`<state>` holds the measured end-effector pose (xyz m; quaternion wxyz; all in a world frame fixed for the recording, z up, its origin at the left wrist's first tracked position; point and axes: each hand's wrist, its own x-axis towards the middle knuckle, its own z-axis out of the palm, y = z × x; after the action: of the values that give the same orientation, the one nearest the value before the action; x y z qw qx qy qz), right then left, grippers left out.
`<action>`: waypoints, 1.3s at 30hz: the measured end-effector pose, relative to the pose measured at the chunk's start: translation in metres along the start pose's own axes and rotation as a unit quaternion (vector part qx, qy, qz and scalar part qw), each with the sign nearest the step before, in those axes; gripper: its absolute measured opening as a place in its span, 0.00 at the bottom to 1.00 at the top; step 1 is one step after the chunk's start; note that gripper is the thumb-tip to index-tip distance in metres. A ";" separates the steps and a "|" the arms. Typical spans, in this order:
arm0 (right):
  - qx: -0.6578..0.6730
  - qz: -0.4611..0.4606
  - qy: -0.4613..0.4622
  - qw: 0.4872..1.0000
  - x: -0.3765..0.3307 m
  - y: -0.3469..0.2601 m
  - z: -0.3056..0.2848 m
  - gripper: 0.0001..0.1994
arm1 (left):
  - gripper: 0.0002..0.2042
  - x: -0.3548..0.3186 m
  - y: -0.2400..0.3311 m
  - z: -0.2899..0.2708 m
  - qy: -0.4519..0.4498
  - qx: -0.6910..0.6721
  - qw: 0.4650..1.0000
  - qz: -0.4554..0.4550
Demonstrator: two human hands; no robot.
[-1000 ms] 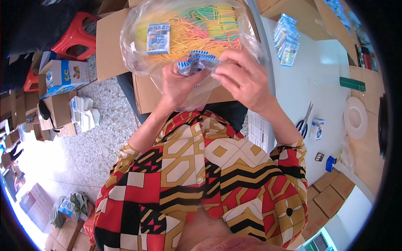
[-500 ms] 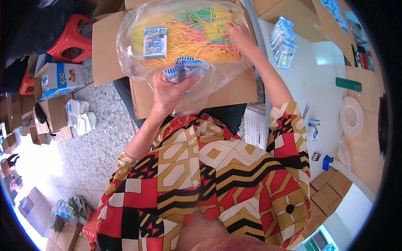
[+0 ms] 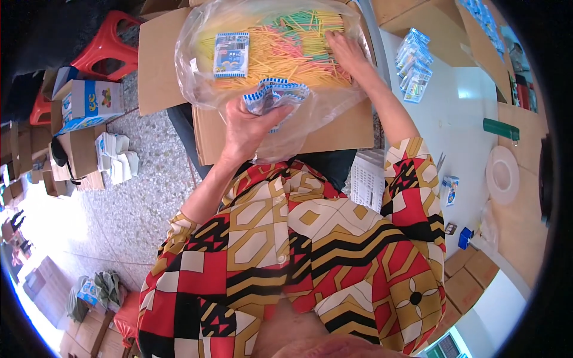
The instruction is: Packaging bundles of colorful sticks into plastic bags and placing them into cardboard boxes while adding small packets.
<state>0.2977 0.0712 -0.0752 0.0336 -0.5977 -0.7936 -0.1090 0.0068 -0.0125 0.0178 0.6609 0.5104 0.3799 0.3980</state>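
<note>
My left hand (image 3: 246, 128) is closed around a blue-and-white plastic packet (image 3: 276, 95) with striped edges, held over the near rim of a cardboard box (image 3: 340, 128). Thin coloured sticks (image 3: 277, 59), yellow, pink and green, fill a clear plastic liner bag (image 3: 190, 74) in that box. At the right side of the heap, my right hand (image 3: 351, 55) lies palm down with its fingers stretched over the sticks, fingertips touching them. Another blue-and-white packet (image 3: 231, 56) lies flat on the sticks at the left.
On the white table (image 3: 459, 125) at the right lie several overlapping packets (image 3: 413, 65), a green stapler-like object (image 3: 500, 129) and a round pale lid (image 3: 502, 174). Red stools (image 3: 107, 51) and a printed carton (image 3: 95, 104) stand on the floor at the left.
The view has shifted slightly, so the box and table sit a little farther right. My right hand's fingers look more stretched out over the sticks. My left hand keeps its hold on the packet.
</note>
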 end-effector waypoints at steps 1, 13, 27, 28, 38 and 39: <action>0.006 0.007 -0.005 1.000 0.001 -0.001 0.001 0.09 | 0.10 0.000 0.000 0.000 0.002 0.002 1.000 0.000; 0.141 0.090 -0.061 0.984 0.000 0.020 -0.012 0.07 | 0.10 -0.001 0.001 0.002 -0.004 0.005 1.000 0.001; 0.433 0.144 -0.342 0.821 -0.032 -0.001 -0.065 0.05 | 0.09 0.000 0.009 0.005 -0.038 0.021 0.999 0.019; 0.434 0.143 -0.341 0.822 -0.034 -0.001 -0.069 0.05 | 0.09 0.001 0.009 0.005 -0.038 0.022 0.999 0.020; 0.769 0.118 -0.105 0.619 -0.031 -0.054 -0.201 0.04 | 0.07 0.005 0.000 0.007 -0.038 0.046 0.997 0.047; 0.768 0.120 -0.103 0.620 -0.031 -0.059 -0.203 0.04 | 0.06 0.006 -0.002 0.008 -0.040 0.051 0.997 0.047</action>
<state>0.2350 -0.0170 0.1091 0.4112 -0.4510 -0.5079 0.6080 0.0165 -0.0105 0.0172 0.6292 0.5762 0.3482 0.3884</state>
